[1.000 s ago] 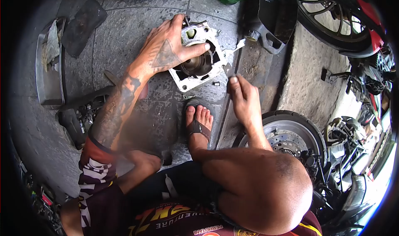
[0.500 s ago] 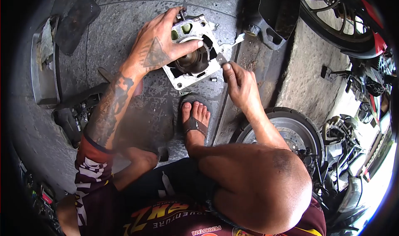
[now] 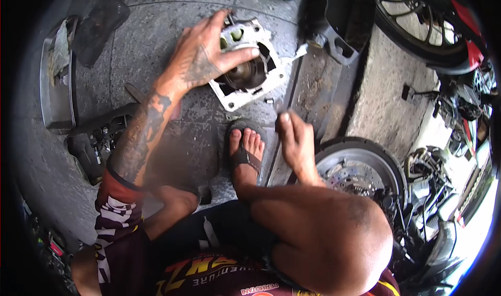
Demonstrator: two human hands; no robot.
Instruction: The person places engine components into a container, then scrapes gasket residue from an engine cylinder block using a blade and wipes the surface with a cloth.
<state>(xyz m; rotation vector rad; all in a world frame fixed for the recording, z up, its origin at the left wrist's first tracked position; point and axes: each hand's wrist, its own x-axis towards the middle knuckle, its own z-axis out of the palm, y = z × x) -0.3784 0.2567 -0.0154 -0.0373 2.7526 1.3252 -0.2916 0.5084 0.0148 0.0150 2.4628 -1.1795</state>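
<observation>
On the floor ahead of my foot rests a metal engine cylinder block (image 3: 249, 97), its round bore and pale flat gasket face upward. My left hand (image 3: 199, 60) grips it from the left, the thumb lying across the bore and the fingers around the far side. My right hand (image 3: 297, 143) is closed on a small, flat scraper blade (image 3: 279, 119), mostly hidden by the fingers and blurred. The blade is apart from the block, below and right of its corner. A small metal pin (image 3: 269, 101) lies beside the block.
A metal tray (image 3: 56, 105) and a dark mat (image 3: 102, 27) lie left. Black part with loose hardware (image 3: 99, 147) sits nearer. Right are a dark plastic jug (image 3: 342, 48), a concrete ledge (image 3: 389, 95), a wheel (image 3: 357, 163) and a motorcycle wheel (image 3: 417, 22).
My right hand has pulled the scraper blade off the block's edge, down toward me. The left hand keeps its grip, and the block has shifted slightly.
</observation>
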